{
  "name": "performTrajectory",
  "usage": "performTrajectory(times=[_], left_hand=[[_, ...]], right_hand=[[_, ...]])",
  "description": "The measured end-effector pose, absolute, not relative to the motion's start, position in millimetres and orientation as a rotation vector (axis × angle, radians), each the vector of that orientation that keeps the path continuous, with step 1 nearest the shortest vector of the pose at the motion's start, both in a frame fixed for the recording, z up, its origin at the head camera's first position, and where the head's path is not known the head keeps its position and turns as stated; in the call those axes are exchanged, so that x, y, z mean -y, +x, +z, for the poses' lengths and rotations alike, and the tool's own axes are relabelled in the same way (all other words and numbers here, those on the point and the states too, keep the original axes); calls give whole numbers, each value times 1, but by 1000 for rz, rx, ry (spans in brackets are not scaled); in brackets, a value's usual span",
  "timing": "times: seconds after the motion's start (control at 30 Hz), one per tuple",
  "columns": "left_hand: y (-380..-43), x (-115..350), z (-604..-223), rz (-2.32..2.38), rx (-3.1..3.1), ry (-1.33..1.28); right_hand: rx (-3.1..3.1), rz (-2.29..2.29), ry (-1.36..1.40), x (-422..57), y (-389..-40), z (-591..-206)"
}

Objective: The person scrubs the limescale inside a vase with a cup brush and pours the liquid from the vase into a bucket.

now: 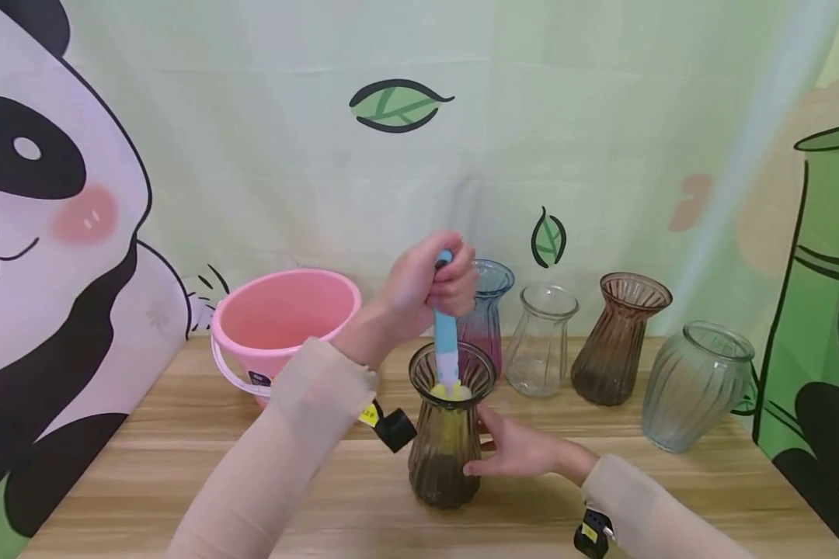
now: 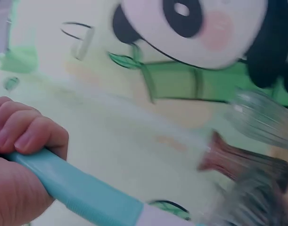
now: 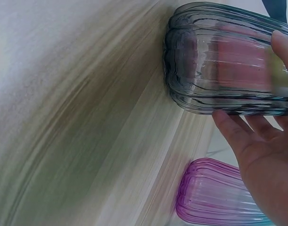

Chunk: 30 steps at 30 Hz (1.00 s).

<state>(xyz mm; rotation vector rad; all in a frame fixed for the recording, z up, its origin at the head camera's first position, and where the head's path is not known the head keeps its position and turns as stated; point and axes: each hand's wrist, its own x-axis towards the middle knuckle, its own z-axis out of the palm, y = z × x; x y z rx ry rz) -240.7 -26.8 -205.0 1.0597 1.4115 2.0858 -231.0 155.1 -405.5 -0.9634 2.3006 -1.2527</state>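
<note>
In the head view my left hand (image 1: 454, 283) grips the blue handle (image 1: 445, 334) of a cleaning brush. The brush points straight down, and its yellow head (image 1: 451, 423) is inside a ribbed dark grey glass vase (image 1: 443, 477). My right hand (image 1: 520, 450) holds the vase low on its right side, thumb in front. The vase stands upright on the wooden table. The left wrist view shows the fingers (image 2: 33, 127) wrapped round the handle. In the right wrist view, thumb and fingers span the vase (image 3: 219, 61), with yellow showing through the glass.
A pink bucket (image 1: 287, 310) with a white handle stands at the back left. Behind the vase and to the right are a blue-and-pink vase (image 1: 491, 310), a clear vase (image 1: 537, 353), a brown vase (image 1: 610, 353) and a rounded pale one (image 1: 692, 392). A printed cloth (image 1: 287, 178) hangs behind.
</note>
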Motion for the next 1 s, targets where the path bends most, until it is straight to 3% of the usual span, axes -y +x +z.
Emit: performTrajectory(times=[0.27,0.73,1.0], left_hand=[[-236,23,-193,2039,-1414,1058],[-246,15,-259,2002,-1362,983],[-246,17,-271,1919,-1398,1005]], right_hand=[[-2297,-1265,-967,-154,-231,-406],[-2290,-1297,-967,-156,-231,-407],[-2293,-1248,-1020,-156,-231,-405]])
